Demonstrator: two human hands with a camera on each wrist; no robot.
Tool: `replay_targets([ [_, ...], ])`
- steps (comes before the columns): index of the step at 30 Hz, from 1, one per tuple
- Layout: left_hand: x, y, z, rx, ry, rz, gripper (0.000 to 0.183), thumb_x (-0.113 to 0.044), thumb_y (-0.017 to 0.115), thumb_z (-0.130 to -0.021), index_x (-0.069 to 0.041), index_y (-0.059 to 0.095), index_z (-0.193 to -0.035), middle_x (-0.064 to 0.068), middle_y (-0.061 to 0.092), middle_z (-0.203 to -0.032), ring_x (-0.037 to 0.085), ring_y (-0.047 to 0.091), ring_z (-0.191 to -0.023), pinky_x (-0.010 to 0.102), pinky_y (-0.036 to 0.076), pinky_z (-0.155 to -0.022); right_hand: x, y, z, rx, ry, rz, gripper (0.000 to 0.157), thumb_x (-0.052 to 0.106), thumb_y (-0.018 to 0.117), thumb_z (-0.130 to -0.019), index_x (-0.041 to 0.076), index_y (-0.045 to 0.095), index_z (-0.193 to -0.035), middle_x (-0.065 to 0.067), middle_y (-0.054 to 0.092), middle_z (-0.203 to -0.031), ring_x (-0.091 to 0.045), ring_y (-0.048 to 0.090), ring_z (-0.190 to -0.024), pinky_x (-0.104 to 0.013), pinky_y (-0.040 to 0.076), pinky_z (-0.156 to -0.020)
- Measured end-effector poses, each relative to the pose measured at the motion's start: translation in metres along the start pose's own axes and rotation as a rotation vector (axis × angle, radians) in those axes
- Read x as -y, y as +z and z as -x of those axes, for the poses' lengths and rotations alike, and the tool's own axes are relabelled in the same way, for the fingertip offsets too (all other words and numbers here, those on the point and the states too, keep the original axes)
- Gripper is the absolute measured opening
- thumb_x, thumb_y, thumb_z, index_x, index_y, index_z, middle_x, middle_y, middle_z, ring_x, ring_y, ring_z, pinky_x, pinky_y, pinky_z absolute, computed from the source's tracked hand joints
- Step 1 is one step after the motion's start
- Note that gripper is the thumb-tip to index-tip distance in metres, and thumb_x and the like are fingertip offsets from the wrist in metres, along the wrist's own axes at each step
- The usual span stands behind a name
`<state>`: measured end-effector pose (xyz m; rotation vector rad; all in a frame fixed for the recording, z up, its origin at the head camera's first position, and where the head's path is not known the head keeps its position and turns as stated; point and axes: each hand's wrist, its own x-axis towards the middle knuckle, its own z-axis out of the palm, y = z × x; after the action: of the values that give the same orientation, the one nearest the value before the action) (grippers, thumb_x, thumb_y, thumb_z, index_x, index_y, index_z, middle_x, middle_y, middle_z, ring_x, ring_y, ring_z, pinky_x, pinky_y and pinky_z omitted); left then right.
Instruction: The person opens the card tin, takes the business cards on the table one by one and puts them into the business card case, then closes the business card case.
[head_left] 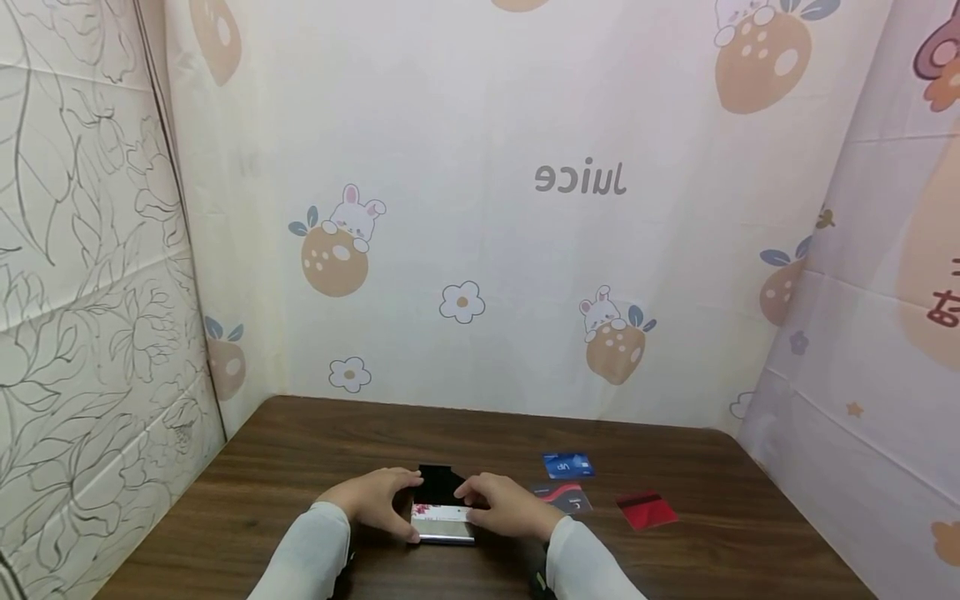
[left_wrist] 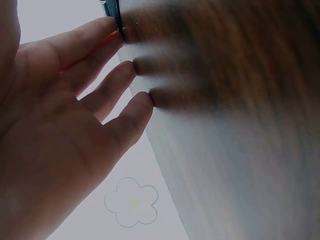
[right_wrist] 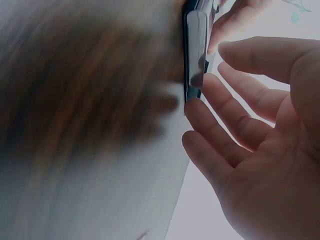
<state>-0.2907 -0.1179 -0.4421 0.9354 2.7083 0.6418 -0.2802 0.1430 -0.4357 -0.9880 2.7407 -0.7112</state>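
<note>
A flat card case [head_left: 444, 532], silver at the front with a raised black lid [head_left: 438, 485], lies open on the table. A white card with pink flowers [head_left: 435, 512] lies across it. My left hand [head_left: 378, 500] grips the case's left side, thumb at the front corner and forefinger by the lid; its other fingertips rest on the table in the left wrist view. At the right end of the white card, my right hand [head_left: 506, 506] pinches with thumb and forefinger. In the right wrist view its other fingers are loosely bent, close to the silver case [right_wrist: 196, 47].
Right of the hands lie a blue card [head_left: 567, 465], a grey and red card [head_left: 564, 498] partly behind the right hand, and a red card [head_left: 647, 510] with a dark stripe. The brown wooden table [head_left: 337, 433] meets a printed curtain [head_left: 465, 233] at the back.
</note>
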Motion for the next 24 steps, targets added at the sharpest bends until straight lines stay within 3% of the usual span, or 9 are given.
replay_targets([
  [13,0.002,0.0,-0.001,0.009,-0.009,-0.004,0.089,-0.055,0.074,-0.064,-0.01,0.047,-0.136,0.011,0.043,-0.141,0.031,0.035,-0.128,0.056,0.035,-0.103,-0.014,-0.019,0.017,-0.013,0.032,-0.031,0.028,0.024,0.061,-0.09,0.017,0.06,-0.117,0.0,0.059,-0.112,-0.014,0.053,-0.103,-0.041,0.049,-0.091],
  [24,0.001,0.0,0.001,0.011,-0.017,0.014,0.089,-0.054,0.075,-0.065,-0.011,0.046,-0.137,0.01,0.042,-0.142,0.031,0.034,-0.128,0.057,0.035,-0.102,-0.032,-0.034,0.038,-0.026,0.054,-0.016,0.031,0.026,0.06,-0.09,0.015,0.059,-0.119,-0.002,0.059,-0.115,-0.017,0.052,-0.105,-0.044,0.049,-0.09],
])
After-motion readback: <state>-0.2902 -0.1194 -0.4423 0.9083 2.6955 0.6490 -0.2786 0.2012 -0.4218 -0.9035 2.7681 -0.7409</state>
